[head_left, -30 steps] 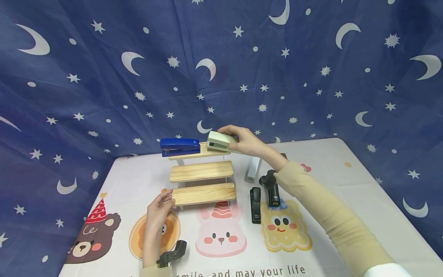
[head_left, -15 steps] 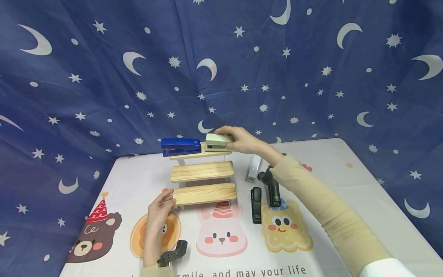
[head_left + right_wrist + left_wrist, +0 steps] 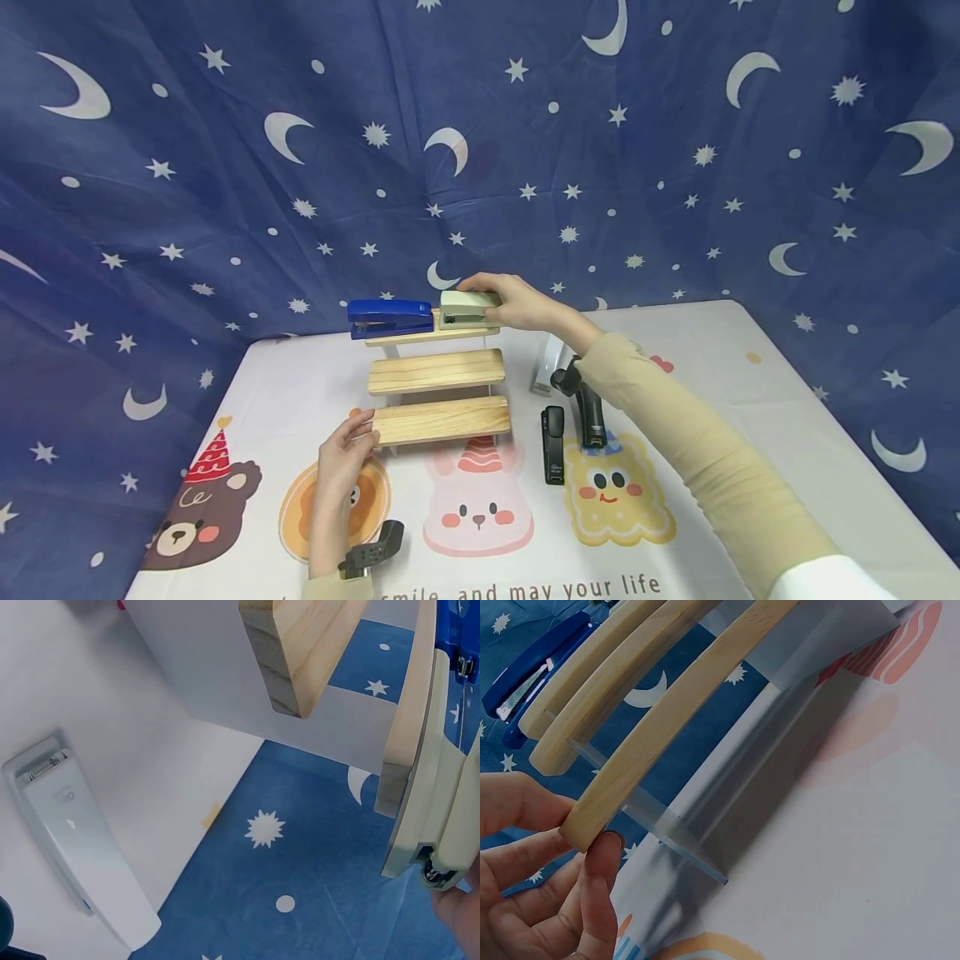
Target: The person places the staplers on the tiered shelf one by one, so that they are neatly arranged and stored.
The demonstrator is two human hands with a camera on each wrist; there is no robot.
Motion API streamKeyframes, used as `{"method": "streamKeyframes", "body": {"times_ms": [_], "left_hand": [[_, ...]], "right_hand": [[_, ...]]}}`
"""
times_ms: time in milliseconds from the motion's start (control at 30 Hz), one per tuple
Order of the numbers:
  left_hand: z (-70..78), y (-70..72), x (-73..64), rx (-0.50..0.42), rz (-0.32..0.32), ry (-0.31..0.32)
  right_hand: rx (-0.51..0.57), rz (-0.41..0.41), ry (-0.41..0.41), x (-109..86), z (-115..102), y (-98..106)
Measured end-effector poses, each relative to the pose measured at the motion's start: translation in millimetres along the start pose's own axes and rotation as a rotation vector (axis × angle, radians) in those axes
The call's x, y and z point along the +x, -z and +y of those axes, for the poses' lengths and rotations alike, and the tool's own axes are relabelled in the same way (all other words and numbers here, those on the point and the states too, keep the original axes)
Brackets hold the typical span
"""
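Observation:
My right hand point(image 3: 528, 306) grips a pale green stapler point(image 3: 459, 308) from above at the right end of the top board point(image 3: 420, 335) of a three-tier wooden rack. In the right wrist view the stapler's base point(image 3: 420, 802) lies along that board. Just to its left a blue stapler point(image 3: 390, 315) sits on the same board. My left hand point(image 3: 347, 462) pinches the left end of the lowest board point(image 3: 442, 420) between thumb and fingers, plain in the left wrist view. The middle board point(image 3: 437, 372) holds nothing.
Right of the rack, a white stapler point(image 3: 546, 371) and two black staplers, one small point(image 3: 553, 446) and one larger point(image 3: 592, 421), lie on the printed tablecloth point(image 3: 720, 400). My right forearm passes over that side. A blue star-patterned curtain point(image 3: 480, 167) hangs behind.
My right hand has brought the pale green stapler slightly left and down, levelling it on the top board beside the blue one. My left hand keeps its hold on the lowest board.

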State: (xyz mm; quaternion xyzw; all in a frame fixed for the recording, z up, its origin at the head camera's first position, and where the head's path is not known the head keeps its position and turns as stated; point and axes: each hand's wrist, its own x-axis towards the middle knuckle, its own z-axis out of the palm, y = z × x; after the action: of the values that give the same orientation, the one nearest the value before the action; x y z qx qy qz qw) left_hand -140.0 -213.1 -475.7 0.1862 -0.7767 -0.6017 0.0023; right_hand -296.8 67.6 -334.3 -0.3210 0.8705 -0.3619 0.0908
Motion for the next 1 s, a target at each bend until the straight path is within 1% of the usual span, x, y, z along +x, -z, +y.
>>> {"method": "streamKeyframes", "body": {"times_ms": [367, 700, 833, 1000], "left_hand": [[1.8, 1.5, -1.8, 0.01, 0.0, -0.008], [0.6, 1.3, -2.1, 0.022, -0.009, -0.013], [1.0, 0.5, -1.8, 0.016, -0.004, -0.005], [0.9, -0.3, -1.7, 0.01, -0.003, 0.004]], "right_hand": [[0.006, -0.011, -0.016, 5.4, -4.9, -1.5], [-0.001, -0.004, -0.022, 6.1, -4.2, -3.0], [0.015, 0.014, -0.017, 5.5, -3.4, -3.8], [0.031, 0.061, 0.005, 5.2, 0.0, -6.0]]}}
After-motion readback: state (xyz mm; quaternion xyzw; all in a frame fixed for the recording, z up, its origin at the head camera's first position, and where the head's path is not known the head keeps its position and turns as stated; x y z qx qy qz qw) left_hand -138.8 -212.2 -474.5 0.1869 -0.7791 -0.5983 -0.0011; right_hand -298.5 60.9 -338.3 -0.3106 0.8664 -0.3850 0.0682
